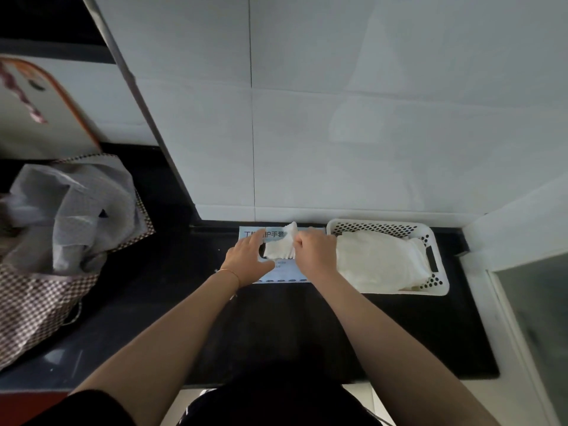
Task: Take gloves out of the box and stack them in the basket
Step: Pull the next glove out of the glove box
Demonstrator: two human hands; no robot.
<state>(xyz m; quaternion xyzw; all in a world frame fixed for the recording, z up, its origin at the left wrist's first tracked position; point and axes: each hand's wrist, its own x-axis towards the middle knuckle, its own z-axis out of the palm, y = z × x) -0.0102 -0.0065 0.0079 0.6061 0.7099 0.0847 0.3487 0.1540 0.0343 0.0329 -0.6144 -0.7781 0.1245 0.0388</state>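
1. The pale blue box (278,270) lay flat on the dark desk (307,327) against the tiled wall; the white basket (436,287) sat just to its right, touching or nearly so.
2. The left hand (246,256) pressed on the box, fingers spread and relaxed; the right hand (312,250) pinched a white glove (278,244) rising from the box's opening.
3. A stack of gloves (378,262) already filled the basket; a checked bag (40,290) stood far left.
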